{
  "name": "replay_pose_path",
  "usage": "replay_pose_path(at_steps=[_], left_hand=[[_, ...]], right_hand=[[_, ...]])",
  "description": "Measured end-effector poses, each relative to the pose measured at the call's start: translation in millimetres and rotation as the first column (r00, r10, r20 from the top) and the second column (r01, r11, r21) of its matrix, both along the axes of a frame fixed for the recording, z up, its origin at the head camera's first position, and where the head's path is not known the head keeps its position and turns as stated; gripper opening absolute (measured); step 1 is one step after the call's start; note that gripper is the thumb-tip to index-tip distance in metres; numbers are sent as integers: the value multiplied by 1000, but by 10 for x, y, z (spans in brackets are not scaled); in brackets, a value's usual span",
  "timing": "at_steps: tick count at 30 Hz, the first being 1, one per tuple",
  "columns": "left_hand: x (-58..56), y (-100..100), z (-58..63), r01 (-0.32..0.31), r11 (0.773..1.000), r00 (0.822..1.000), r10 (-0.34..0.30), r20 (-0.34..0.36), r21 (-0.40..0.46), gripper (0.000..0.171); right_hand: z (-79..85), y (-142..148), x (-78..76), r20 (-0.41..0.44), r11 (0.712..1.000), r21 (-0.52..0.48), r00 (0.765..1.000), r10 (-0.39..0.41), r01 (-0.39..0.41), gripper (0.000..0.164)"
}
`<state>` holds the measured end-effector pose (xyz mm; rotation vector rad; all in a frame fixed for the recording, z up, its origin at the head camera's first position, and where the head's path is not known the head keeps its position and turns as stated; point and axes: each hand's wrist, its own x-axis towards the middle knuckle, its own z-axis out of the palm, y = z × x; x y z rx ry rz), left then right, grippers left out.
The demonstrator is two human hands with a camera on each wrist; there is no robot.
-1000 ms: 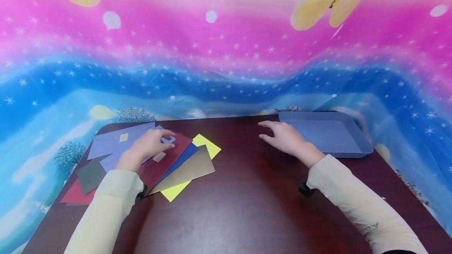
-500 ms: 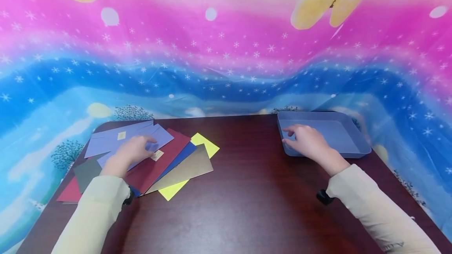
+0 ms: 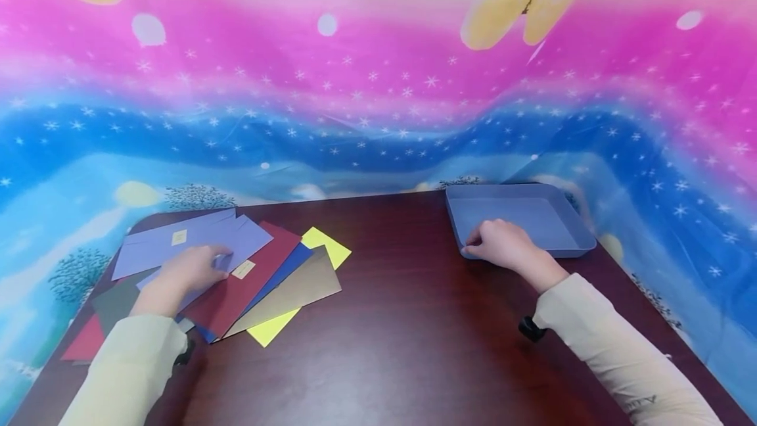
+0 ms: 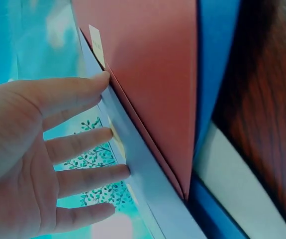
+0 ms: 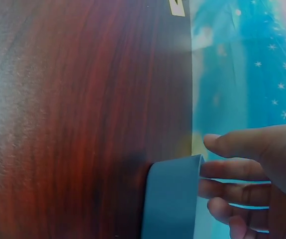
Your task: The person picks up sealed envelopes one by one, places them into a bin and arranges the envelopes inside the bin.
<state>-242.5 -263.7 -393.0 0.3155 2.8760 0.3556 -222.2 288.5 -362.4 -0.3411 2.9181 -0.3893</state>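
Note:
Over a fanned pile of coloured paper envelopes, my left hand (image 3: 186, 275) has its fingertips on or very near a lavender envelope (image 3: 251, 235). In the left wrist view the fingers are spread and mostly straight, and the thumb tip meets the edge between the lavender envelope and a dark red envelope (image 4: 147, 69). My right hand (image 3: 505, 245) is at the near left corner of a grey-blue tray (image 3: 532, 215). The right wrist view shows the fingertips partly hidden behind the tray's rim (image 5: 175, 196), with the thumb a little apart from it.
Blue (image 3: 290, 268), tan (image 3: 301, 288) and yellow (image 3: 328, 245) envelopes show beneath the red one. A grey-green envelope (image 3: 118, 301) and a red one (image 3: 83, 340) lie at the left. The dark wooden table (image 3: 378, 321) ends against a patterned cloth (image 3: 355, 123).
My right hand has moved right from beside the tray and come down at its near left corner. My left hand has drawn back slightly and lowered over the lavender envelope. The view has shifted leftward.

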Motion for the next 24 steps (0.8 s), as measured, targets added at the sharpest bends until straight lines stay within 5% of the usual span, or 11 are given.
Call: replay_pose_path(at_steps=[13,24], left_hand=[[41,-27,36,56,997,998,-56,9,54,54],[71,-200,128,-34,997,997,29,69,70,70]], right_hand=[[-97,29,45,-77,995,21,992,97,-96,14],[-145,52,113,-115,990,-2,984,139,-140,13]])
